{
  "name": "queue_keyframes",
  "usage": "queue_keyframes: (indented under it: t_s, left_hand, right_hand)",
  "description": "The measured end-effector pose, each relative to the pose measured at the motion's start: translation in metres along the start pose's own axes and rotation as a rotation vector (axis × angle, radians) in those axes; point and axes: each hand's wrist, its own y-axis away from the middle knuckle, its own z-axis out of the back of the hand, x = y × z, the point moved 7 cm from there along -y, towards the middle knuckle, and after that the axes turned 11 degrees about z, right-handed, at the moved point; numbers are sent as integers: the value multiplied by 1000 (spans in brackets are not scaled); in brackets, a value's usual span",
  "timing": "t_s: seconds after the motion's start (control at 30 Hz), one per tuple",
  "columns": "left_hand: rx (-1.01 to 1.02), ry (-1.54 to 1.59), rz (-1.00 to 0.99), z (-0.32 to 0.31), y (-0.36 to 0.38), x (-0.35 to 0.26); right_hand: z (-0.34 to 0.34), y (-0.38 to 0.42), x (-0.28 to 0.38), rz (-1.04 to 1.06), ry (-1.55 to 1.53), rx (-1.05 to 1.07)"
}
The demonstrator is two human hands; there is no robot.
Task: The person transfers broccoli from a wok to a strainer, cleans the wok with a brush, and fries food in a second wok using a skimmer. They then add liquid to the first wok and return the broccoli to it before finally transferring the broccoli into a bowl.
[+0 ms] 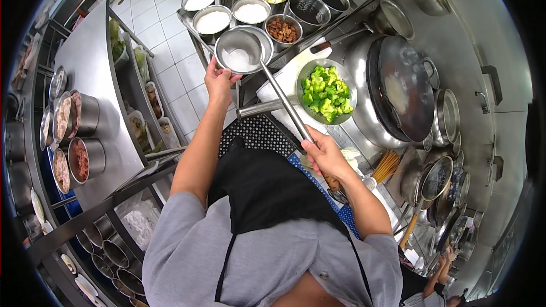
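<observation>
My right hand (326,152) is wrapped around the long handle of a metal ladle (282,95). The deep bowl of the ladle overlaps a round metal pot (267,40) at the edge of the seasoning station, and some white substance shows in the bowl. My left hand (220,84) has its fingers curled at the near rim of the ladle's bowl; the fingertips are partly hidden. Between my hands and the stove, a handled metal strainer or pan (300,74) holds bright green broccoli (327,94) on a white cloth (278,88).
At right, a dark wok (404,88) stands on the stove, with a bamboo brush (387,166) nearby. Metal pots of white powder (212,21), sauces and fried brown pieces (282,29) crowd the station. A steel counter (94,74) lies left. Another person's arm (441,270) shows lower right.
</observation>
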Motion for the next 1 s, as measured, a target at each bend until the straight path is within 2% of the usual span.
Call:
queue_keyframes:
  t_s: [0.13,0.23,0.33,0.47,0.67,1.0]
  left_hand:
    - [6,2,13,2,0,0]
    - [44,-2,30,2,2,-1]
    - [98,24,41,7,3,-1]
    - [134,81,93,11,11,0]
    - [133,66,100,19,15,0]
    - [99,25,71,31,11,-13]
  right_hand:
    - [-2,-1,-3,-41,-173,40]
    - [-7,-5,-13,-114,-430,75]
    - [-19,-1,1,-174,-845,134]
    - [-29,0,8,-176,-1026,175]
    - [-27,11,23,-138,-994,115]
    - [-34,14,26,-107,-968,155]
